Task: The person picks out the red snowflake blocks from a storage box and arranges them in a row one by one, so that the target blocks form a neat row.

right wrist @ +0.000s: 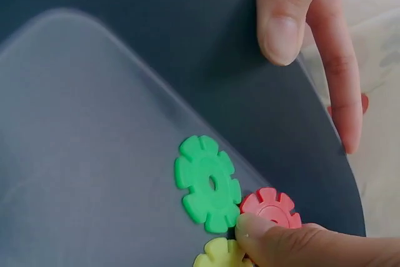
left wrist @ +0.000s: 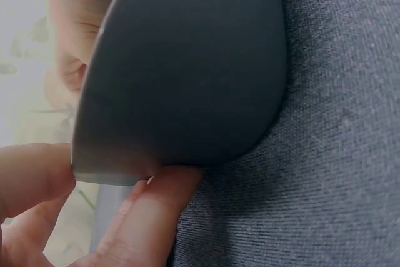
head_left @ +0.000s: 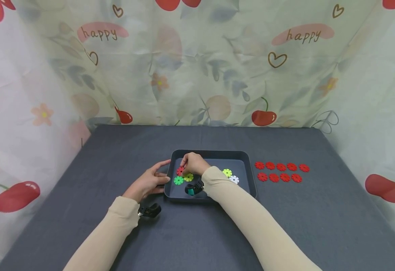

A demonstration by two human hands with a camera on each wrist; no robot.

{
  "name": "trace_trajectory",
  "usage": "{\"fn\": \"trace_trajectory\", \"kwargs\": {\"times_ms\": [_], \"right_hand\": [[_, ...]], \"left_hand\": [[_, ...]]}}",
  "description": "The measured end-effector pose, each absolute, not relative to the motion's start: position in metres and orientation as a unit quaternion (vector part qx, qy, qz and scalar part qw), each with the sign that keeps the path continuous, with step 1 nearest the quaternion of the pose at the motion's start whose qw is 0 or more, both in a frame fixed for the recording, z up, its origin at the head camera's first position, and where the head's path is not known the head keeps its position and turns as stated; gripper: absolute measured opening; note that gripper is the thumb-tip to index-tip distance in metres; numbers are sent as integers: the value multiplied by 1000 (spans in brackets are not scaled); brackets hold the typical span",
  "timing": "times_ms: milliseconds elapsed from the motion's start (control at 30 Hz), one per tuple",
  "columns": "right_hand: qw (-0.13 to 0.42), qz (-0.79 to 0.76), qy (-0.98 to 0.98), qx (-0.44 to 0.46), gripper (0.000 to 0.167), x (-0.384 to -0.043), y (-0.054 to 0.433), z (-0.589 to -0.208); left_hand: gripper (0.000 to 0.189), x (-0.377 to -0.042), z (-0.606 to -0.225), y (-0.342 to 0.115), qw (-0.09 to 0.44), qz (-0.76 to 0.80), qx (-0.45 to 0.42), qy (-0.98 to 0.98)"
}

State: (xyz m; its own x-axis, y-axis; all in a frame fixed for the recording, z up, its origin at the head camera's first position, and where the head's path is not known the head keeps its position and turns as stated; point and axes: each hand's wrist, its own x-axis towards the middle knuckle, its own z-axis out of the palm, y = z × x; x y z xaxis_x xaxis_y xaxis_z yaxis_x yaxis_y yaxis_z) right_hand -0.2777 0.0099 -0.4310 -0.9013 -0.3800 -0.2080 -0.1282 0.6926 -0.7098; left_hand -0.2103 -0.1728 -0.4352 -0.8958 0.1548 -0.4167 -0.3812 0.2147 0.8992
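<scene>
A dark tray [head_left: 218,154] lies on the table. My left hand [head_left: 149,181] holds its left rim; in the right wrist view the thumb [right wrist: 280,37] lies over the inner wall and a finger rests outside. My right hand [head_left: 194,164] reaches into the tray's left part and pinches a red notched disc [right wrist: 273,207] near the tray wall. Its thumb covers part of that disc. Touching or close beside it are a green notched disc [right wrist: 211,182] and a yellow one [right wrist: 220,255].
A yellow-green disc [head_left: 227,172] and a white disc [head_left: 234,179] lie in the tray's right part. Two rows of red notched discs [head_left: 281,167] lie on the dark table [head_left: 197,233] right of the tray. A patterned curtain [head_left: 190,75] stands behind.
</scene>
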Motion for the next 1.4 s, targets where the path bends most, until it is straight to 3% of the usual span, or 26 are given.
{"fn": "trace_trajectory", "kwargs": {"times_ms": [233,433,700,1400], "right_hand": [[175,-381,895,-151,20,-275,14,-427],[218,-432,865,-137,18,-273,21,-419],[237,-494,825,-135,30,-273,44,-397],[109,-493,859,-82,43,-251,176,-331]], "left_hand": [[68,-210,-435,-172,215,625,-82,746],[68,-210,-435,-171,213,620,-84,750],[68,-211,-436,-170,211,610,-97,758],[70,-211,-436,-169,201,602,-110,764]]}}
